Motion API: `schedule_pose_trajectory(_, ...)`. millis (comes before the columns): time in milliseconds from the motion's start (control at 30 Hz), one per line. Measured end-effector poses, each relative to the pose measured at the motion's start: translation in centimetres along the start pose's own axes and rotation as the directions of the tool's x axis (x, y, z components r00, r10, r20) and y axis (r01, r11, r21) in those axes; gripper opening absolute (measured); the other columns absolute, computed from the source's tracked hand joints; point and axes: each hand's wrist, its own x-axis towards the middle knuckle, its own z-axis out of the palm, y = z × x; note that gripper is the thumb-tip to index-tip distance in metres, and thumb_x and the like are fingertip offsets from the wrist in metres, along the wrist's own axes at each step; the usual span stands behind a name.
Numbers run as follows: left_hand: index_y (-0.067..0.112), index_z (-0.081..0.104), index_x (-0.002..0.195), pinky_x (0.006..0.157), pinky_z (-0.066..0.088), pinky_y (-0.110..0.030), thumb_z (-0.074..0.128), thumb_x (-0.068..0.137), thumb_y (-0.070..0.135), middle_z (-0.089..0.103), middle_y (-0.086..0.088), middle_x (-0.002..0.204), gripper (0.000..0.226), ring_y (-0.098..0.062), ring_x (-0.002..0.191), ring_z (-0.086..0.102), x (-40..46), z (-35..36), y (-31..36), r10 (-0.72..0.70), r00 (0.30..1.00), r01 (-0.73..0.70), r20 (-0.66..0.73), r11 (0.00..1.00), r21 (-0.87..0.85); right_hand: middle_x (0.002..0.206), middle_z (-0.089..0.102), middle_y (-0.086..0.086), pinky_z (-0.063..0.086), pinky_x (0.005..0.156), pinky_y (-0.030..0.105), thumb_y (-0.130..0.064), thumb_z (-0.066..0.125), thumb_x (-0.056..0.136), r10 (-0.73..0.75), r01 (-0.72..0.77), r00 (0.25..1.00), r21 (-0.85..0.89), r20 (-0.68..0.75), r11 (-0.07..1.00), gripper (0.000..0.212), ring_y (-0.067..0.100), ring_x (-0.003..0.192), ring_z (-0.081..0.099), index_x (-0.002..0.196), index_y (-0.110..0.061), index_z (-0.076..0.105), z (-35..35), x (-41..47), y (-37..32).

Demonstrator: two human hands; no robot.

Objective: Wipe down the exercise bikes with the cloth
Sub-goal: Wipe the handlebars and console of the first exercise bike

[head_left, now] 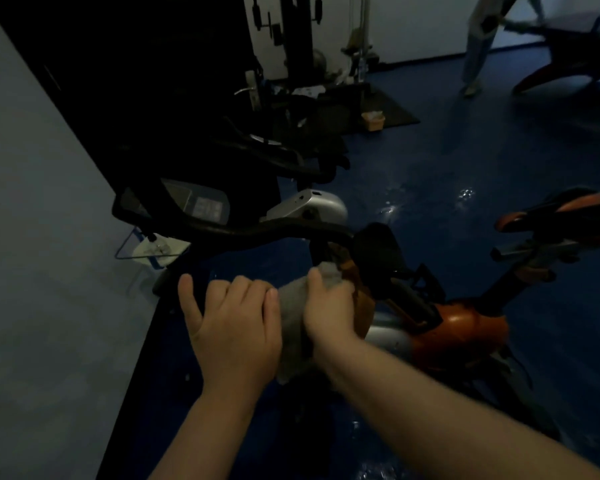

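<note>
An orange and black exercise bike (465,327) stands in front of me in a dim room, its saddle (561,209) to the right and its black handlebar (243,233) with a console (201,202) to the left. My right hand (329,310) is shut on a grey cloth (291,323), pressing it against the bike's front post below the handlebar. My left hand (236,323) lies just left of the cloth with its fingertips touching it and its thumb spread; whether it grips anything I cannot tell.
A pale wall (42,271) runs along the left. A second, silver-bodied machine (309,206) stands behind the handlebar, with a weight station (298,57) farther back. A person's legs (475,53) and another machine (568,64) are at the far right on the blue floor.
</note>
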Motion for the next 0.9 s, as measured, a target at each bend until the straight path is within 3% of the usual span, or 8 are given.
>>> schedule_pose_trajectory(100, 0.024, 0.065, 0.077, 0.117, -0.004, -0.039, 0.037, 0.095, 0.032, 0.058, 0.009, 0.072, 0.035, -0.017, 0.081, 0.053, -0.1, -0.1, 0.2, -0.013, 1.000, 0.012, 0.004, 1.000, 0.014, 0.117, 0.061, 0.013, 0.041, 0.077, 0.026, -0.043, 0.040, 0.098, 0.022, -0.018, 0.998, -0.057, 0.060, 0.998, 0.047, 0.024, 0.098, 0.056, 0.120, -0.004, 0.055, -0.5, 3.8, -2.1)
schedule_pose_trajectory(233, 0.024, 0.065, 0.074, 0.117, -0.005, -0.038, 0.040, 0.093, 0.029, 0.057, 0.009, 0.070, 0.031, -0.016, 0.081, 0.051, 0.0, 0.1, 0.6, -0.049, 0.998, 0.049, -0.026, 0.999, 0.014, 0.117, 0.059, 0.011, 0.044, 0.075, 0.026, -0.033, 0.047, 0.097, -0.036, 0.054, 0.993, -0.156, 0.115, 0.986, 0.038, 0.023, 0.103, 0.057, 0.123, -0.006, 0.044, -1.0, 1.8, -0.7)
schedule_pose_trajectory(367, 0.024, 0.064, 0.072, 0.117, -0.005, -0.038, 0.041, 0.092, 0.027, 0.056, 0.009, 0.068, 0.031, -0.017, 0.080, 0.051, 0.0, 0.4, 1.0, -0.094, 0.995, 0.095, -0.030, 0.995, 0.029, 0.133, 0.050, 0.018, 0.040, 0.096, 0.037, -0.036, 0.041, 0.099, 0.013, 0.025, 0.992, -0.307, 0.122, 0.952, 0.048, 0.033, 0.120, 0.050, 0.132, -0.001, 0.035, -0.7, 4.6, -4.0)
schedule_pose_trajectory(533, 0.024, 0.065, 0.071, 0.117, -0.005, -0.038, 0.043, 0.091, 0.027, 0.059, 0.009, 0.070, 0.030, -0.017, 0.082, 0.051, -0.1, 0.5, 1.1, -0.107, 0.993, 0.109, -0.052, 0.993, 0.038, 0.117, 0.054, 0.005, 0.041, 0.096, 0.038, -0.038, 0.039, 0.099, -0.029, 0.107, 0.976, -0.361, 0.214, 0.927, 0.040, 0.028, 0.113, 0.053, 0.127, -0.010, 0.038, -1.7, 3.0, -2.5)
schedule_pose_trajectory(700, 0.022, 0.064, 0.069, 0.117, -0.002, -0.040, 0.044, 0.091, 0.025, 0.059, 0.008, 0.067, 0.031, -0.015, 0.081, 0.048, 0.1, 0.9, 1.4, -0.148, 0.985, 0.152, -0.090, 0.987, 0.044, 0.141, 0.036, 0.022, 0.037, 0.099, 0.038, -0.018, 0.032, 0.102, 0.022, 0.012, 0.987, -0.211, 0.158, 0.977, 0.043, 0.034, 0.122, 0.044, 0.141, 0.000, 0.026, -1.1, 4.4, -4.9)
schedule_pose_trajectory(733, 0.022, 0.064, 0.069, 0.117, -0.003, -0.040, 0.045, 0.090, 0.024, 0.059, 0.008, 0.067, 0.029, -0.015, 0.082, 0.048, 0.1, 0.9, 1.3, -0.144, 0.984, 0.150, -0.100, 0.987, 0.054, 0.138, 0.040, 0.023, 0.037, 0.096, 0.036, -0.019, 0.034, 0.101, 0.026, -0.014, 0.985, -0.070, 0.171, 0.997, 0.042, 0.035, 0.120, 0.045, 0.137, 0.003, 0.029, -0.8, 4.6, -4.7)
schedule_pose_trajectory(800, 0.023, 0.064, 0.068, 0.117, -0.002, -0.040, 0.046, 0.090, 0.024, 0.059, 0.008, 0.067, 0.028, -0.014, 0.083, 0.047, -0.1, 1.0, 1.3, -0.138, 0.985, 0.145, -0.107, 0.988, 0.059, 0.124, 0.050, 0.017, 0.035, 0.085, 0.028, -0.023, 0.040, 0.100, -0.075, 0.103, 0.975, -0.125, 0.210, 0.987, 0.039, 0.029, 0.109, 0.050, 0.128, 0.003, 0.035, -1.5, 3.9, -3.1)
schedule_pose_trajectory(900, 0.023, 0.064, 0.067, 0.117, 0.000, -0.041, 0.044, 0.089, 0.025, 0.058, 0.008, 0.066, 0.030, -0.013, 0.083, 0.046, 0.0, 1.2, 1.4, -0.151, 0.979, 0.159, -0.135, 0.986, 0.056, 0.122, 0.053, 0.012, 0.041, 0.083, 0.028, -0.026, 0.040, 0.100, -0.060, 0.094, 0.957, -0.104, 0.285, 0.990, 0.038, 0.023, 0.106, 0.053, 0.131, -0.004, 0.034, -2.0, 2.9, -0.3)
